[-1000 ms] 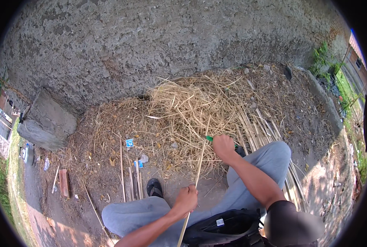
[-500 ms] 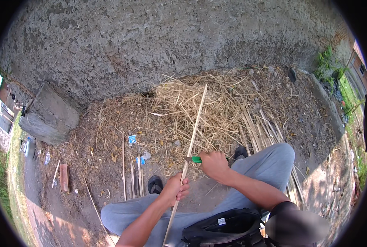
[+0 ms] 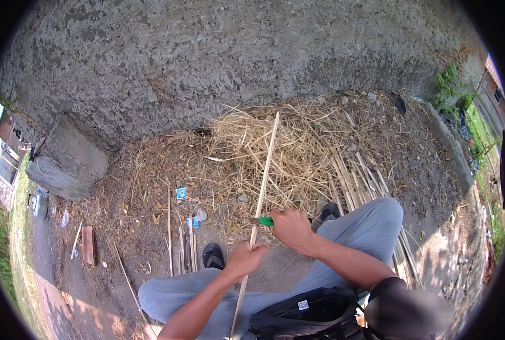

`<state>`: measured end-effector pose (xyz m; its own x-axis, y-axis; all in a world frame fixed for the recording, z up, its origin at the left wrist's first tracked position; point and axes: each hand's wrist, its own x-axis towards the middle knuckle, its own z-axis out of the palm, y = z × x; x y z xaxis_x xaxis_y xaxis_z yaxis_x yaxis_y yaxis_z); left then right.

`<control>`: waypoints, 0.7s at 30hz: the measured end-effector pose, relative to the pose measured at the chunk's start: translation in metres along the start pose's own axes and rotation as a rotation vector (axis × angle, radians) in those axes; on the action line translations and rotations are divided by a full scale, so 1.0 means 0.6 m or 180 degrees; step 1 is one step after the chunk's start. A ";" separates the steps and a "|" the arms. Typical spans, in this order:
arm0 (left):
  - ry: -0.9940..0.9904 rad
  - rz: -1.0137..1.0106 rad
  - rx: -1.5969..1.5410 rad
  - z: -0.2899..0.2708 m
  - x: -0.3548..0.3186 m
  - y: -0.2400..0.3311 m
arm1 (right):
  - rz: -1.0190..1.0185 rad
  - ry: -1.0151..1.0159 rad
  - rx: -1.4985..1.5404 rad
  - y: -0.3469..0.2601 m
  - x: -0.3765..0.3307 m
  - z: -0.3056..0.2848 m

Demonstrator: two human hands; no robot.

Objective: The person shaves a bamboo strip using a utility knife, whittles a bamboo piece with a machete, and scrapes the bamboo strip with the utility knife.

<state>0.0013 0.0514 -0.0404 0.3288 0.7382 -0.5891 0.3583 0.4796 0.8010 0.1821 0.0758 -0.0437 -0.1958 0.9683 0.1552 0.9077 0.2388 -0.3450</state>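
A long pale strip of wood or bamboo runs upright and slightly tilted from my lap toward the straw heap. My left hand is closed around it below the middle, thumb along its edge. Just above that grip, the short blade of a green-handled knife lies against the strip. The fingers of my right hand wrap the knife's handle, whose end shows past the knuckles.
Shavings are heaped before the rough wall. Several pale strips lie beside my right knee, others near my left foot. A concrete block and a brick are at left. An open black bag rests on my lap.
My left hand has turned over around the strip, its knuckles now up. The strip's upper end has shifted slightly left, and the knife has moved slightly left with it.
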 end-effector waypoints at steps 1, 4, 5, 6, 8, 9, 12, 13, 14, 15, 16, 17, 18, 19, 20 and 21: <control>0.0000 -0.0002 -0.0004 0.001 0.000 0.000 | -0.0018 -0.0011 -0.0017 -0.001 0.000 0.002; -0.0047 -0.0224 -0.0081 0.005 -0.005 0.017 | -0.0054 -0.0012 -0.0051 0.000 -0.001 0.008; -0.0109 -0.0381 -0.0239 0.006 -0.009 0.031 | -0.0084 -0.0006 -0.0051 0.001 0.000 0.012; -0.0170 -0.0538 -0.0396 0.006 -0.012 0.038 | -0.0081 -0.0005 -0.0052 0.003 0.001 0.013; -0.0358 -0.0442 -0.0596 0.006 -0.010 0.026 | -0.0066 -0.0096 -0.0038 0.007 0.000 0.014; -0.0544 -0.0346 -0.0797 0.007 -0.010 0.023 | -0.0065 -0.0094 -0.0038 0.010 0.001 0.019; -0.0475 -0.0224 -0.0280 0.009 -0.026 0.043 | -0.0019 -0.0018 -0.0291 0.023 0.002 0.038; -0.0486 -0.0218 -0.0268 0.011 -0.023 0.041 | -0.0112 0.0110 -0.0355 0.029 0.000 0.042; -0.0394 -0.0130 -0.0060 0.012 -0.022 0.035 | -0.0206 0.0234 -0.0405 0.030 -0.002 0.044; -0.0304 -0.0042 0.0149 0.013 -0.020 0.029 | -0.0193 0.0241 -0.0397 0.031 -0.001 0.046; -0.0309 -0.0046 0.0164 0.016 -0.019 0.025 | -0.0209 0.0306 -0.0427 0.031 0.001 0.048; -0.0307 -0.0131 -0.0064 0.020 -0.017 0.023 | -0.0222 0.0373 -0.0462 0.032 0.002 0.049; -0.0304 -0.0217 -0.0293 0.023 -0.016 0.022 | -0.0205 0.0381 -0.0461 0.034 0.003 0.053; -0.0315 -0.0217 -0.0279 0.024 -0.016 0.022 | -0.0231 0.0382 -0.0443 0.037 0.004 0.060; -0.0263 -0.0250 -0.0318 0.025 -0.017 0.022 | -0.0264 0.0379 -0.0423 0.038 0.006 0.064; -0.0210 -0.0283 -0.0359 0.026 -0.017 0.022 | -0.0254 0.0380 -0.0423 0.041 0.009 0.067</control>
<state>0.0166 0.0428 -0.0256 0.3582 0.6594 -0.6610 0.2893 0.5947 0.7501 0.1883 0.0900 -0.0886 -0.2307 0.9292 0.2887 0.9336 0.2949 -0.2033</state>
